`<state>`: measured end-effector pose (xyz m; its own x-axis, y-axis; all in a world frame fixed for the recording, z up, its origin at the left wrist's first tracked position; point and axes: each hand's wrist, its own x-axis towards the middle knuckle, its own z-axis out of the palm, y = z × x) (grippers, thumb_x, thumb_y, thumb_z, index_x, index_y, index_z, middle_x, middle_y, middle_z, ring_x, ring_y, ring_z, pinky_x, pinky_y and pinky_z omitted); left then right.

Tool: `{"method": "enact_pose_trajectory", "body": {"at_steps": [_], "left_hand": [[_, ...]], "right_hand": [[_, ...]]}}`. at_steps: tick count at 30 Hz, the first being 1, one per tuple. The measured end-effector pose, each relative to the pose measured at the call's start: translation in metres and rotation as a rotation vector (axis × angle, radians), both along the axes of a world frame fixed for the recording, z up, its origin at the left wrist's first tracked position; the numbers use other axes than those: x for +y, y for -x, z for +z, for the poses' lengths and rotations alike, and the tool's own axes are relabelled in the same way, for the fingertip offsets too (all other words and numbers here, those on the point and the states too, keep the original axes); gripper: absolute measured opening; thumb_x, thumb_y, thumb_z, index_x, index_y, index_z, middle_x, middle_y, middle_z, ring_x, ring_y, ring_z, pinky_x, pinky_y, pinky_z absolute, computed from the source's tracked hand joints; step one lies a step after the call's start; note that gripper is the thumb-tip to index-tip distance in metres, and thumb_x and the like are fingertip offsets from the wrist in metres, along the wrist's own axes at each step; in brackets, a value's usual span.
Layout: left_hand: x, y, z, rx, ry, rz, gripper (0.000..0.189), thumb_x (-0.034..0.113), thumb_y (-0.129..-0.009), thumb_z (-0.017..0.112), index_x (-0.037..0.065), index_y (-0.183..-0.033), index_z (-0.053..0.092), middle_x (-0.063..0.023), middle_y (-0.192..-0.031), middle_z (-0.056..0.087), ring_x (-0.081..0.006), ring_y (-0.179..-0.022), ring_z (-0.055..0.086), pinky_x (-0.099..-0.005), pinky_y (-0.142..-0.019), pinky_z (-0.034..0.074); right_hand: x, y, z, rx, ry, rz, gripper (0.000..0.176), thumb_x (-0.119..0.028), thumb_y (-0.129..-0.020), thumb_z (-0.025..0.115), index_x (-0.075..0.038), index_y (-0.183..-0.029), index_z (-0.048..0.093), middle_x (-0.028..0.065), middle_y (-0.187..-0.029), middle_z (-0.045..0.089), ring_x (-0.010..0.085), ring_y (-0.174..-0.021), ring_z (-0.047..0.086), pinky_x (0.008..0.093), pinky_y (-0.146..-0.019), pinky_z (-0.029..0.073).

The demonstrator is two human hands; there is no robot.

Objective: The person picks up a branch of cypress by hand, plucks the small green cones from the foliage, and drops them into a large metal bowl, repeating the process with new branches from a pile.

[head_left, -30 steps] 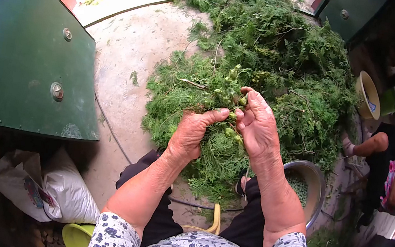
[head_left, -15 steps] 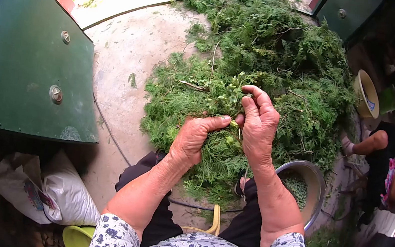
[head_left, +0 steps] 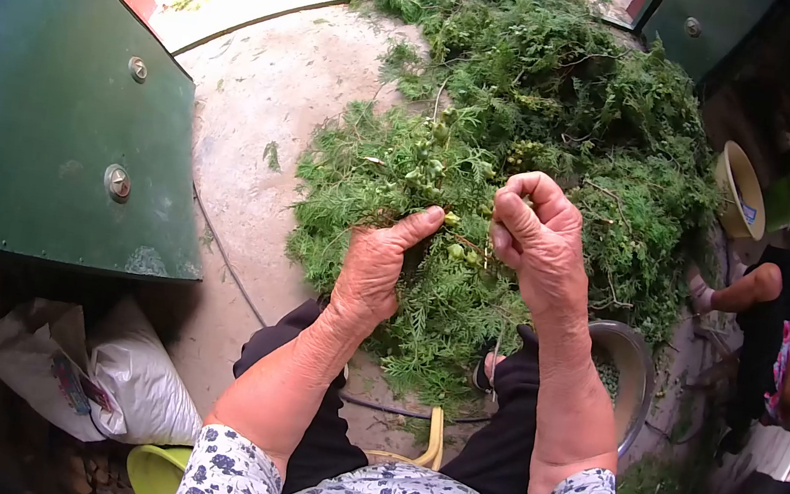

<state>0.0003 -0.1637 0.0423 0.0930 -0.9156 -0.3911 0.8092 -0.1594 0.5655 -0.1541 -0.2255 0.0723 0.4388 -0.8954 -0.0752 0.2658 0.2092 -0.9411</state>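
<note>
pale floor [head_left: 269, 68] — green branches [head_left: 577, 101] heaped on it — dark cable [head_left: 226, 263], metal basin [head_left: 636, 377] too

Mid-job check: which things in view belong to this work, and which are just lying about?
Part of the job:
left hand, gripping a leafy sprig
right hand, fingers pinched
pile of greenery
metal basin, probably, holding small green pieces

Apparently just lying about:
white sack
yellow-green tub
cable
cream basin

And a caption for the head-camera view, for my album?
Left hand holding a conifer sprig, right hand pinched beside it, before heaped conifer branches, a metal bowl nearby.
</note>
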Motion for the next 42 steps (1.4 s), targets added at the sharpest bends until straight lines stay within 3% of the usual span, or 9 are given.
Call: {"method": "enact_pose_trajectory", "body": {"at_steps": [3, 8, 11, 15, 20, 26, 32, 38, 42], "left_hand": [[-0.001, 0.004, -0.004, -0.029, 0.028, 0.017, 0.015, 0.007, -0.081, 0.064, -0.001, -0.093, 0.061, -0.0065, -0.086, 0.063, -0.0137, -0.073, 0.061, -0.027, -0.063, 0.053], [0.0, 0.0, -0.003, 0.045, -0.009, -0.043, 0.016, 0.01, -0.083, 0.062, -0.002, -0.094, 0.061, -0.007, -0.085, 0.063, -0.0137, -0.072, 0.061, -0.0271, -0.061, 0.054], [0.003, -0.003, 0.01, -0.034, -0.082, -0.141, 0.017, 0.012, -0.084, 0.061, -0.002, -0.094, 0.061, -0.0073, -0.085, 0.063, -0.0136, -0.069, 0.061, -0.0275, -0.06, 0.054], [-0.001, 0.004, 0.007, -0.037, -0.052, -0.116, 0.018, 0.011, -0.084, 0.062, -0.001, -0.097, 0.06, -0.0066, -0.083, 0.063, -0.0134, -0.067, 0.061, -0.0271, -0.059, 0.054], [-0.001, 0.008, -0.004, -0.227, 0.114, 0.0, 0.022, 0.009, -0.08, 0.066, 0.002, -0.1, 0.059, -0.0036, -0.089, 0.063, -0.0115, -0.077, 0.059, -0.0268, -0.063, 0.051], [0.0, 0.009, -0.003, -0.298, 0.087, -0.033, 0.023, 0.009, -0.081, 0.066, 0.003, -0.102, 0.06, -0.0023, -0.091, 0.063, -0.0104, -0.078, 0.057, -0.0263, -0.069, 0.048], [0.0, 0.011, -0.006, -0.555, 0.155, -0.019, 0.021, 0.011, -0.082, 0.065, 0.003, -0.101, 0.061, -0.0005, -0.091, 0.063, -0.0083, -0.079, 0.056, -0.0239, -0.07, 0.046], [0.0, 0.008, -0.01, -0.558, 0.173, -0.035, 0.022, 0.012, -0.08, 0.067, 0.004, -0.1, 0.062, 0.0001, -0.089, 0.063, -0.0082, -0.079, 0.055, -0.0245, -0.07, 0.046], [0.001, 0.007, -0.006, -0.553, 0.107, -0.091, 0.021, 0.006, -0.078, 0.067, 0.003, -0.098, 0.062, -0.0006, -0.088, 0.063, -0.0096, -0.077, 0.057, -0.0244, -0.068, 0.046]], "right_hand": [[0.008, -0.011, -0.004, 0.582, 0.553, -0.053, 0.019, -0.016, -0.08, 0.068, -0.003, -0.09, 0.059, -0.0016, -0.071, 0.054, 0.0023, -0.057, 0.046, 0.0179, -0.048, 0.036], [0.01, -0.018, -0.02, 0.548, 0.794, -0.069, 0.017, -0.016, -0.081, 0.066, -0.002, -0.088, 0.059, -0.0011, -0.071, 0.055, 0.0044, -0.057, 0.048, 0.0196, -0.048, 0.038], [0.007, -0.004, 0.0, 0.226, -0.06, 0.207, 0.017, -0.018, -0.085, 0.063, -0.003, -0.089, 0.057, 0.0007, -0.071, 0.056, 0.0044, -0.059, 0.05, 0.0186, -0.045, 0.038], [-0.003, 0.003, -0.011, -0.221, -0.237, 0.135, 0.017, -0.017, -0.088, 0.057, -0.003, -0.097, 0.053, 0.0075, -0.082, 0.059, 0.0087, -0.062, 0.053, 0.0168, -0.042, 0.038], [-0.003, 0.004, 0.0, -0.347, -0.254, -0.007, 0.017, -0.01, -0.086, 0.057, -0.002, -0.101, 0.055, 0.0078, -0.08, 0.061, 0.0103, -0.059, 0.055, 0.0193, -0.042, 0.04], [0.006, -0.008, -0.008, 0.203, 0.111, -0.078, 0.014, -0.009, -0.084, 0.062, -0.001, -0.096, 0.063, -0.0037, -0.069, 0.055, 0.0007, -0.051, 0.045, 0.016, -0.043, 0.036], [0.01, -0.016, -0.012, 0.479, 0.351, -0.17, 0.025, -0.013, -0.073, 0.071, -0.001, -0.092, 0.061, 0.0033, -0.078, 0.06, 0.0101, -0.075, 0.056, 0.0261, -0.068, 0.047], [0.003, -0.015, -0.03, 0.551, 0.812, -0.174, 0.021, -0.012, -0.079, 0.067, -0.003, -0.096, 0.059, -0.001, -0.073, 0.057, 0.0018, -0.058, 0.048, 0.016, -0.047, 0.04], [0.007, -0.009, -0.009, 0.257, 0.052, 0.016, 0.009, -0.01, -0.083, 0.062, -0.003, -0.084, 0.057, -0.0004, -0.066, 0.057, 0.0033, -0.051, 0.05, 0.0155, -0.04, 0.036]]}}
